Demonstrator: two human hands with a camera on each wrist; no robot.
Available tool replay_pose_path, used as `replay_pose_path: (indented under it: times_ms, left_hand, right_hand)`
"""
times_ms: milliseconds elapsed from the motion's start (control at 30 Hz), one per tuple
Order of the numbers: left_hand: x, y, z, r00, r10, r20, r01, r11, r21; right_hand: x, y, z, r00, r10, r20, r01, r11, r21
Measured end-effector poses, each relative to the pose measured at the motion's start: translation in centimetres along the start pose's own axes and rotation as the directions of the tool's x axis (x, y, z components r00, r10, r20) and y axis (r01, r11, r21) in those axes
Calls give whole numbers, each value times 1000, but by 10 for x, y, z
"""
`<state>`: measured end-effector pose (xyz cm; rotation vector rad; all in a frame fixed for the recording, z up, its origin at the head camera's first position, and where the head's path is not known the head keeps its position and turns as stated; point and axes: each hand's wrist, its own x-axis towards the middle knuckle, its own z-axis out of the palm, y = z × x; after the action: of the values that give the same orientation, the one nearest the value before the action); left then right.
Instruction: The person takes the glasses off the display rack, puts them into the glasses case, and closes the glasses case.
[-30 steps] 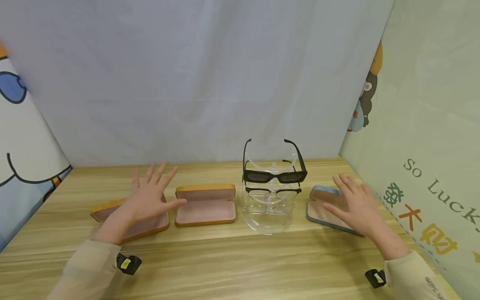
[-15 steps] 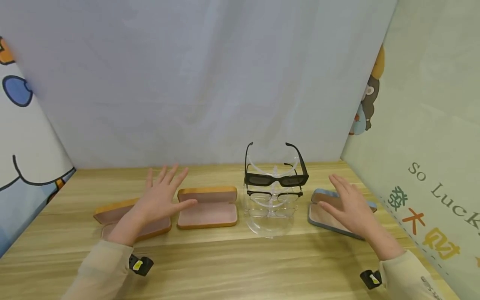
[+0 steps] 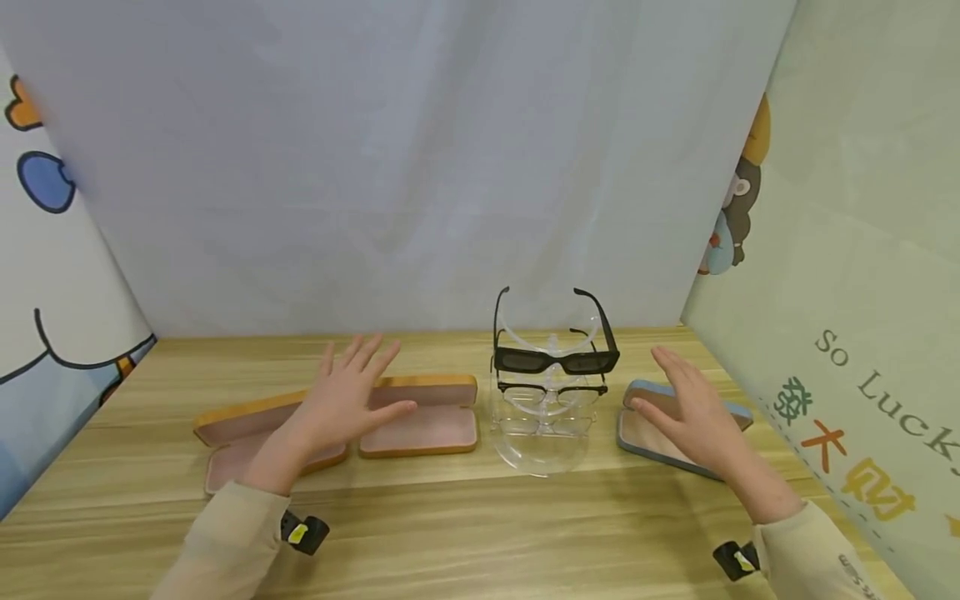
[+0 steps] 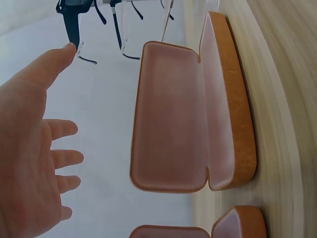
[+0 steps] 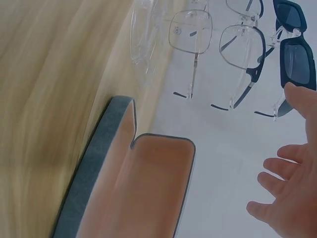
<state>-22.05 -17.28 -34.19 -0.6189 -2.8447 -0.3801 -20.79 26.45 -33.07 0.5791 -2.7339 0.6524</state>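
Observation:
My left hand (image 3: pixel 339 406) hovers with spread fingers above two orange glasses cases, holding nothing. The left orange case (image 3: pixel 242 454) and the middle orange case (image 3: pixel 431 429) both lie with lids up, pink lining bare. In the left wrist view the middle case (image 4: pixel 171 119) appears empty. My right hand (image 3: pixel 701 417) is held over a blue glasses case (image 3: pixel 648 433), fingers straight, nothing in it. Between the hands a clear stand (image 3: pixel 542 462) bears black sunglasses (image 3: pixel 555 361) on top, black half-rim glasses (image 3: pixel 551 392) below, and thin clear-looking glasses (image 3: pixel 546 426) lowest.
Everything stands on a wood-grain table (image 3: pixel 480 533). A pale cloth backdrop (image 3: pixel 337 183) rises behind it. Printed panels flank both sides, the right panel (image 3: pixel 862 275) bearing letters and cartoon figures.
My left hand has drifted right, from over the left orange case toward the middle one. The right hand has shifted slightly left. The cases and glasses stay in place; the head view shifts slightly.

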Motion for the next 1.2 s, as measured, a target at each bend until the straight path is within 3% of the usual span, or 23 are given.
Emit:
replay_pose_path:
  times_ms: [200,467,700,933,1200]
  left_hand:
    - [8,9,0,999,27,-32,-27,1000,2]
    - [26,26,-9,995,70,-70,-71,997,-12]
    - [35,44,-3,981,120,-155,-128,991,-39]
    - [41,58,10,975,99,-200,-134,976,-173]
    - [50,75,15,976,52,-210,-120,939,-323]
  right_hand:
    - [5,-7,0,999,36,-11,-35,997,68]
    - [21,-12,0,998,25,-58,-18,993,113]
    - [23,-14,4,998,29,-61,-20,990,138]
    - [26,-17,12,997,33,-63,-20,978,207]
    - [31,-22,18,995,11,-98,17,959,284]
